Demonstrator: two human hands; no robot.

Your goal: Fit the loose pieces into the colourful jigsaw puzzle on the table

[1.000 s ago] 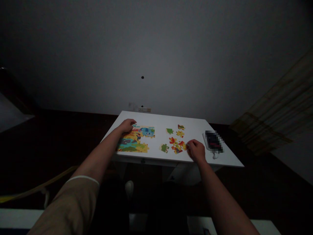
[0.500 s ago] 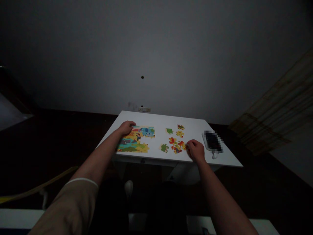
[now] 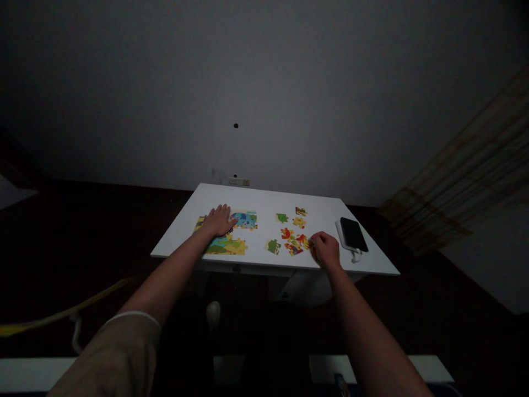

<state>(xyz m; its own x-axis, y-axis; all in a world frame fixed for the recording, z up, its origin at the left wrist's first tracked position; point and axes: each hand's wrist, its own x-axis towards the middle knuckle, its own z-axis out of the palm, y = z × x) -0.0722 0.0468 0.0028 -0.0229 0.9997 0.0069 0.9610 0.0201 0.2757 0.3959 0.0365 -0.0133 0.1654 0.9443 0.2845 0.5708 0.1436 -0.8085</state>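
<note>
A partly joined jigsaw puzzle point(image 3: 225, 246) with bright animal pictures lies on the left half of the white table point(image 3: 264, 198). My left hand point(image 3: 219, 221) rests flat over it, fingers spread, hiding its middle. Several loose puzzle pieces point(image 3: 293, 248), red, yellow and green, are grouped to the right of the joined part. At the right edge of that group is my right hand point(image 3: 326, 251), its fingers pinched on a puzzle piece point(image 3: 311, 242) that is mostly hidden by the fingers. Farther back lie a green piece point(image 3: 281, 218) and a yellow piece point(image 3: 300, 223).
Toward the table's right end lies a dark-screened tablet or phone point(image 3: 354, 235) on a white base, with a short white cable point(image 3: 356, 255). A wall with a socket strip point(image 3: 239, 181) stands behind the table. A curtain point(image 3: 438, 209) hangs at the right.
My left hand has moved from the puzzle's upper left corner onto its middle and spread flat. The right hand stays pinched beside the loose pieces. The whole view has shifted slightly.
</note>
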